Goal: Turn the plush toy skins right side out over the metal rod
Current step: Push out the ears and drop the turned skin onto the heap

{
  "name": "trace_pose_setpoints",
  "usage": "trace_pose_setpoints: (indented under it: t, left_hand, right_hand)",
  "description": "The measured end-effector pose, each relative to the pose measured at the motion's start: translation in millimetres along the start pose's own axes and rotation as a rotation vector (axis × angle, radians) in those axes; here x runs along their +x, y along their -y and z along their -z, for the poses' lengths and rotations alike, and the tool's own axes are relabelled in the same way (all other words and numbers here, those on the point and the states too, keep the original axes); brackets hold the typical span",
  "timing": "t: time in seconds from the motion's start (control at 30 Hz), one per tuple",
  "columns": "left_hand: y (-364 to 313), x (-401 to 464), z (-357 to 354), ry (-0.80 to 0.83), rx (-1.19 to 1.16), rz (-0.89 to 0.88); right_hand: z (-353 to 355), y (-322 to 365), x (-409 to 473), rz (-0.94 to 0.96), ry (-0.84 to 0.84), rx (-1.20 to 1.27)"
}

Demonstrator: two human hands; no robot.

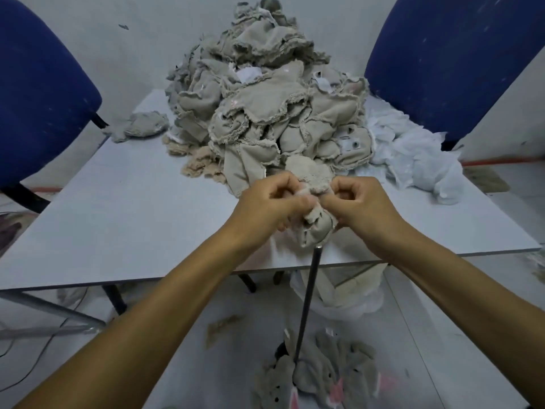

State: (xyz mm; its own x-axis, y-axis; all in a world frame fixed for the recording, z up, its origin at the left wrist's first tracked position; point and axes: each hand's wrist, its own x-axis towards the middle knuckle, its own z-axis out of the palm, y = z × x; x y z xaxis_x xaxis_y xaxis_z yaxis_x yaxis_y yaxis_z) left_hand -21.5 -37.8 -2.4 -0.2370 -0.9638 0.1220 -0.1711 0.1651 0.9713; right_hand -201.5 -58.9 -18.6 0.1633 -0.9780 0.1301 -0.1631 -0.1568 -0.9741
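Beige plush toy skin [314,222], atop the metal rod [306,302]: left hand [265,205] and right hand [365,205] each in clamped grip on it. No legible writing on the white tags in the skin pile [265,107] on the tabletop [118,216].

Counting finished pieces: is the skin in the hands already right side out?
Partly. The skin shows smooth backing with raw seams low down, fuzzy pile at its top, bunched over the rod.
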Motion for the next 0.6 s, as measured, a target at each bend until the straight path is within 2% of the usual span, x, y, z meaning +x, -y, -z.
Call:
trace_pose_setpoints:
  t: [0.13,0.2,0.27,0.4,0.47,0.53,0.6]
  left_hand:
    - [8.6,-7.7,-17.4,-0.016,0.226,-0.022]
    - [11.8,-5.8,-12.7,-0.012,0.219,0.009]
    - [12.4,-2.3,-5.4,-0.06,0.179,0.018]
    - [11.3,2.9,6.8,-0.207,0.074,0.068]
    - [10.6,6.7,10.5,-0.281,0.056,0.099]
    - [9.3,9.1,10.4,-0.314,0.084,0.11]
    - [6.2,9.2,6.9,-0.292,0.091,0.11]
  right_hand:
    - [-8.3,-12.8,1.9,0.018,-0.215,-0.382]
    - [-14.4,-14.9,3.2,-0.008,-0.243,-0.428]
    - [-19.8,-10.8,3.9,-0.08,-0.162,-0.277]
    - [-21.9,6.3,-4.3,-0.249,0.187,0.242]
    - [-18.0,11.5,-11.8,-0.203,0.326,0.225]
    - [-18.8,12.9,-17.7,-0.1,0.322,0.095]
    - [-22.7,12.2,-19.0,-0.061,0.187,0.093]
